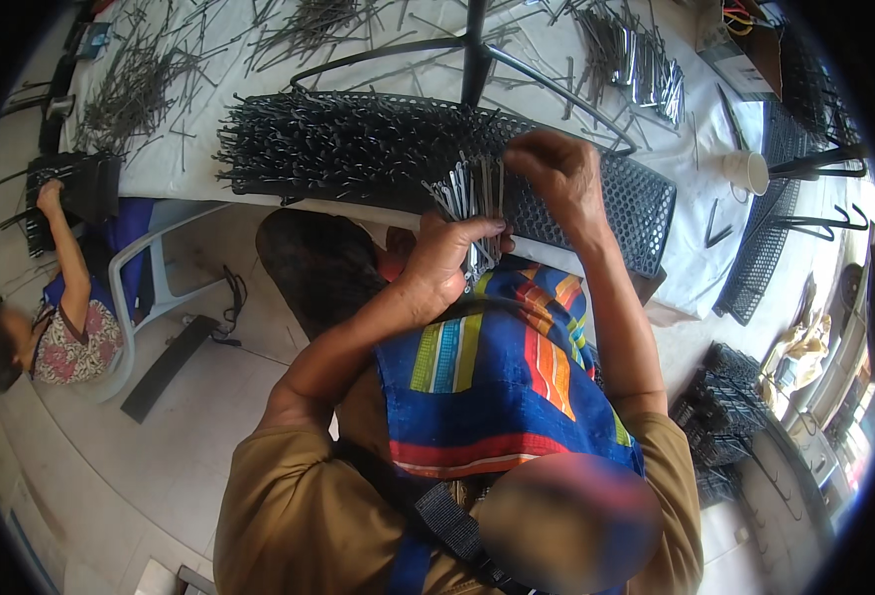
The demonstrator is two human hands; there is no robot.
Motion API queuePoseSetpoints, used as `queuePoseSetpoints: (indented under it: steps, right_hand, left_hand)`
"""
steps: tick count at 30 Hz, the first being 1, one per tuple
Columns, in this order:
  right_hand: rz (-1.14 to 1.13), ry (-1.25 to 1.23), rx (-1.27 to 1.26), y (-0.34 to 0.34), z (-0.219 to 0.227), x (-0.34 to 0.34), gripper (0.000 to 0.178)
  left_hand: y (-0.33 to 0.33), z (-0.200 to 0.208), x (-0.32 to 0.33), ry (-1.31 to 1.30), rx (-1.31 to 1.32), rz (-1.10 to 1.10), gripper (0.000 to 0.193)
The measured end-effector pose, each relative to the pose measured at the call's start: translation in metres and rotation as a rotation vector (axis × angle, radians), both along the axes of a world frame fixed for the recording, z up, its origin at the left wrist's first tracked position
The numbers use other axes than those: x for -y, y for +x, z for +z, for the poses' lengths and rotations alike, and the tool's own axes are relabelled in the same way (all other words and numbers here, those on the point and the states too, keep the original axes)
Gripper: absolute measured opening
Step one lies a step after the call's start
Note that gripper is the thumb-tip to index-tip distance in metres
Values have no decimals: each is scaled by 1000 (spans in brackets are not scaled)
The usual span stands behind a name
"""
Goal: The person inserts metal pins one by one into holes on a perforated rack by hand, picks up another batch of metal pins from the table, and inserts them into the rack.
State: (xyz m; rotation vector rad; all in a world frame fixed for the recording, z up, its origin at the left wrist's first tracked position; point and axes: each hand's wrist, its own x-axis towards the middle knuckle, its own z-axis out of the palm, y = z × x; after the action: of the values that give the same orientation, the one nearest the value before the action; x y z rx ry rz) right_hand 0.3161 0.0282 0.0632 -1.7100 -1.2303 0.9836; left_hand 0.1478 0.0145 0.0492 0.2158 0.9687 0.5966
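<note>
My left hand is closed around a fanned bundle of thin metal rods, held upright at the near edge of a black perforated rack. My right hand hovers over the rack just right of the bundle, its fingers curled into a pinch. Whatever sits between those fingertips, if anything, is too small to make out. Many dark rods stand packed in the rack's holes on its left and middle. Its right part shows bare holes. A striped blue cloth covers my lap.
Loose rods lie scattered over the white table cover. Shinier rods are heaped far right. A black metal frame stands behind the rack. A white cup is at the right. Another person sits at the left by a chair.
</note>
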Motion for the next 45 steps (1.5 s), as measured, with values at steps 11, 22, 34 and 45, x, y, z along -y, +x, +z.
queuePoseSetpoints:
  steps: [11, 22, 34, 45]
  right_hand:
    - [-395, 220, -385, -4, -6, 6, 12]
    - [-193, 507, 374, -8, -18, -20, 10]
    - [-85, 401, 388, 13, -23, -16, 14]
    - [-461, 284, -436, 8, -2, 8, 12]
  left_hand:
    - [3, 8, 1, 87, -65, -4, 21]
    - [8, 9, -5, 29, -103, 2, 19]
    - [7, 2, -5, -42, -41, -15, 16]
    - [12, 9, 0, 51, -76, -7, 11]
